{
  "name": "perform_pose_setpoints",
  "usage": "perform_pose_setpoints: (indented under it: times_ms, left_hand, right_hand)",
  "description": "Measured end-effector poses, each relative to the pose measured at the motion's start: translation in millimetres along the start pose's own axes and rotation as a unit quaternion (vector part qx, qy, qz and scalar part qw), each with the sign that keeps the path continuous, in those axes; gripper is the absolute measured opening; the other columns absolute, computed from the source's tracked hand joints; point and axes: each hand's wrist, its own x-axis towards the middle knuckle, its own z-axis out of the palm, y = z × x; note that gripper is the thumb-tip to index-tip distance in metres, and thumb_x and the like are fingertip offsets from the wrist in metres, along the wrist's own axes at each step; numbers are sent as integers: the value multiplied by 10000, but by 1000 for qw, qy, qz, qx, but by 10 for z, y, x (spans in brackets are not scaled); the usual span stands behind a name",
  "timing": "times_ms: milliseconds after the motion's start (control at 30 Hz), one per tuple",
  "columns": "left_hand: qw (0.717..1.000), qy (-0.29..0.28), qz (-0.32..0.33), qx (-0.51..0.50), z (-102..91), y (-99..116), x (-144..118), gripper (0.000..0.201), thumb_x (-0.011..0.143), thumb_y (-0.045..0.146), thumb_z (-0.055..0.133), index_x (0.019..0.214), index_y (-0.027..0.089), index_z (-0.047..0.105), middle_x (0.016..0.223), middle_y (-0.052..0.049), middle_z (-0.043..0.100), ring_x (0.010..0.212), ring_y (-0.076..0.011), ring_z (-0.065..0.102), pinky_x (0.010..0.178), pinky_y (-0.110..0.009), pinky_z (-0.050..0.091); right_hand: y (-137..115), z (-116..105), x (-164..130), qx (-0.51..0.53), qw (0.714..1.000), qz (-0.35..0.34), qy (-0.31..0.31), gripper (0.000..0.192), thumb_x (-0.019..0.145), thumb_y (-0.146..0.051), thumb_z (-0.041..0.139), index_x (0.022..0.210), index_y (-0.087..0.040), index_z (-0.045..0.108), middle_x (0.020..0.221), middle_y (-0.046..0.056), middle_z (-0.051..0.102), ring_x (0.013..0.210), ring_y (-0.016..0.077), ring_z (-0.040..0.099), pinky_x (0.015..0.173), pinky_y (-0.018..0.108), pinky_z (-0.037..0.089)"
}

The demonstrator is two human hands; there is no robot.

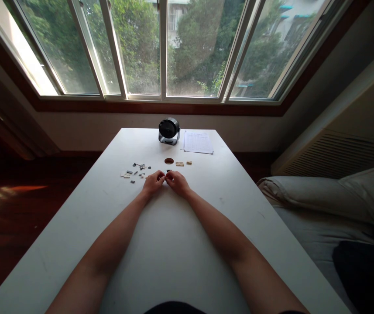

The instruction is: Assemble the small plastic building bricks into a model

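Observation:
My left hand (154, 181) and my right hand (177, 182) meet fingertip to fingertip over the middle of the white table (160, 244). Both have their fingers closed in a pinch. A small dark piece (169, 170) shows at the fingertips of my right hand; most of what lies between the fingers is hidden. Left of my left hand several small grey and dark parts (132, 182) are scattered, like toy building pieces. Beyond my right hand lie a tan studded strip (180, 164) and a shorter tan studded piece (189, 162).
Toward the table's far edge a small black round fan (169, 130) stands on its bracket, beside printed paper sheets (198, 142). A round hole (169, 161) in the tabletop lies just past my hands. A sofa or bed (314, 196) with cushions runs along the right.

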Motion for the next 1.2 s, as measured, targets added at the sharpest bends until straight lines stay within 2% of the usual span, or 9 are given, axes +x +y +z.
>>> perform_pose_setpoints:
  times_ms: [1200]
  left_hand:
    - [1000, 0, 12, 10, 24, -47, 13, 191, 862, 353, 518, 899, 216, 645, 839, -14, 685, 729, -144, 574, 687, -248, 423]
  right_hand:
    - [19, 20, 8, -10, 1000, -10, -6, 60, 880, -250, 593, 851, -204, 618, 798, 25, 610, 789, 160, 517, 708, 252, 374]
